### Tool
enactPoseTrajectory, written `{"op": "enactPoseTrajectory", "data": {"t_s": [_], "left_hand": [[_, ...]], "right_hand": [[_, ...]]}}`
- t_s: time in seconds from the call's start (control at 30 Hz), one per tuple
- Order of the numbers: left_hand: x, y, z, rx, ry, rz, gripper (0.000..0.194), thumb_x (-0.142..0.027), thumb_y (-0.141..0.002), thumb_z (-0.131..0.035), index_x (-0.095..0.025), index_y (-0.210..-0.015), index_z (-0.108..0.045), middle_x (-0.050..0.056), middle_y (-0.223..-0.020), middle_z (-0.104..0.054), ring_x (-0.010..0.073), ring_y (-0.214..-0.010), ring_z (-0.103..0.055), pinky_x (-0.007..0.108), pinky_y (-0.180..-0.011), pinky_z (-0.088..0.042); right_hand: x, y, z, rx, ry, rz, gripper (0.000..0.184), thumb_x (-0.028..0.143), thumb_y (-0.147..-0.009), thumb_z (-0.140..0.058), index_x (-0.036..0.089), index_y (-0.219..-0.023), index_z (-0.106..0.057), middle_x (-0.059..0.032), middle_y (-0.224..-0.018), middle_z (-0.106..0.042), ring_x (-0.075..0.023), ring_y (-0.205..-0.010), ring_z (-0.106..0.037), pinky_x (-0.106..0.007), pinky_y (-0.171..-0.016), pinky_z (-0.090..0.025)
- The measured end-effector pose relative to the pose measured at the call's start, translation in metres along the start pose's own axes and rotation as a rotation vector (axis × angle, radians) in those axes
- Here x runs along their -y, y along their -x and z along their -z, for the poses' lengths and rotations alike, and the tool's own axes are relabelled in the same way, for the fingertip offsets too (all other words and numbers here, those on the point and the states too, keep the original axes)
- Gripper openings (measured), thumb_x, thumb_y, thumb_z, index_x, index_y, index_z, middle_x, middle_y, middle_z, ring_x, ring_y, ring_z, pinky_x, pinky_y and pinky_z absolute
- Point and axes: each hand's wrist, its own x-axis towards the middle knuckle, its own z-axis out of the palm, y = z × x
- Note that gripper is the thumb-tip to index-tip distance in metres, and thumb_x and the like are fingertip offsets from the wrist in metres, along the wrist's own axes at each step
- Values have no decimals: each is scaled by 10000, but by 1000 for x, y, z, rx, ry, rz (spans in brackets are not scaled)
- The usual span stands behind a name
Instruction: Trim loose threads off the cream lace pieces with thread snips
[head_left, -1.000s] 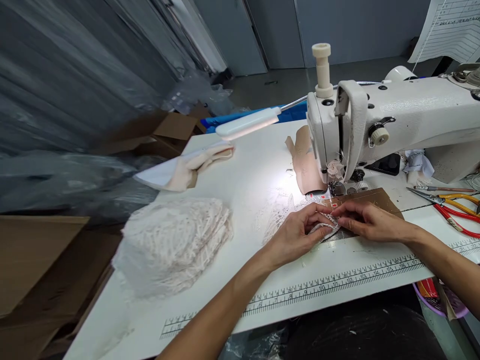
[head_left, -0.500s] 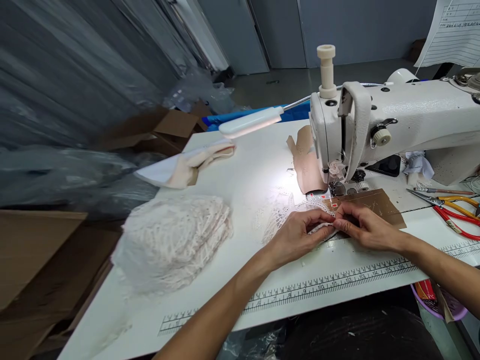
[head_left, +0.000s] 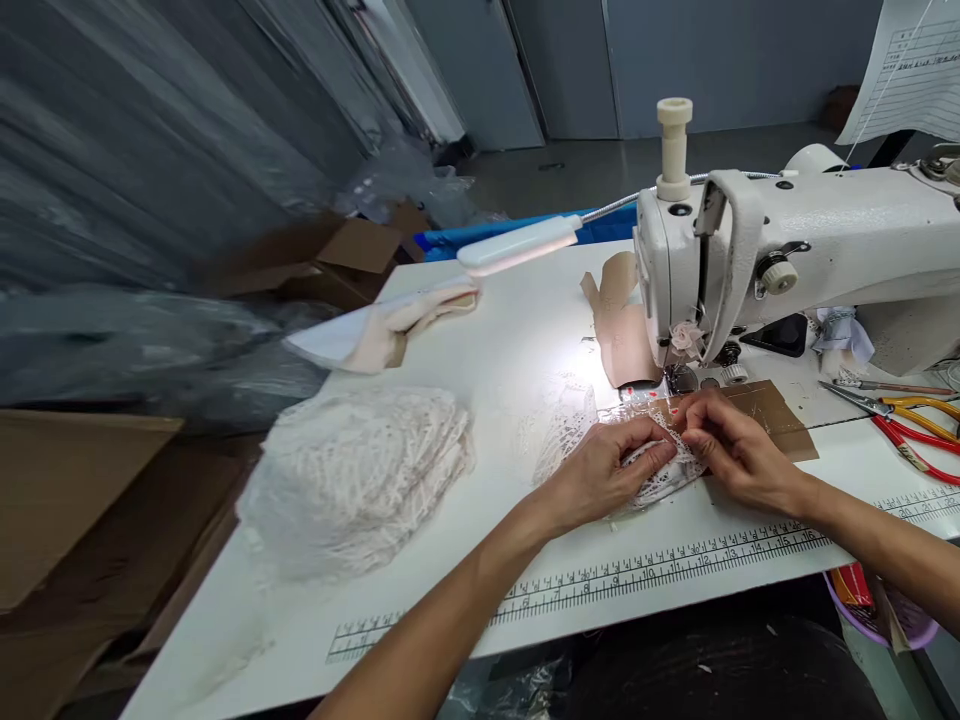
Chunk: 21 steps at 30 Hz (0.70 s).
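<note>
A piece of white lace (head_left: 664,482) lies on the table just in front of the sewing machine (head_left: 847,225). My left hand (head_left: 604,465) grips its upper edge between thumb and fingers. Close beside it, my right hand (head_left: 731,445) pinches the same lace edge with thumb and forefinger bent together. More of the lace spreads left of my left hand, toward the pale light patch. The presser foot (head_left: 681,380) sits a little beyond my fingertips. A brown plate (head_left: 776,420) lies partly under my right hand.
A stack of white lace pieces (head_left: 367,470) rests on the left of the table. Scissors (head_left: 859,398) and red-handled pliers (head_left: 911,450) lie at the right. A lamp (head_left: 521,245) hangs over the back. A printed ruler (head_left: 637,578) runs along the front edge.
My right hand has drawn its fingers in and lifted slightly, and more of the lace shows below my hands. The whole view has shifted a little to the left.
</note>
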Motion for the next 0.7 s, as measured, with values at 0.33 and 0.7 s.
{"op": "enactPoseTrajectory", "data": {"t_s": [0.33,0.7], "left_hand": [[-6,8,11,225,-323,-212,255,-204,-940,-472,-168,-738,-622,-25,-605,-580,95,-551,-485,238,-545,-381],[-3,7,-5,-54,-113,-393,156,-237,-944,-552,-171,-1081,-587,16,-774,-686,112,-619,-640,241,-581,-544]], "right_hand": [[22,21,15,213,-45,-218,173,242,-956,-427,219,-789,-387,25,-682,-462,-123,-600,-428,-267,-558,-349],[36,9,-6,-131,-547,-119,323,523,-992,-459,229,-868,-407,39,-704,-551,-108,-629,-547,-272,-620,-467]]}}
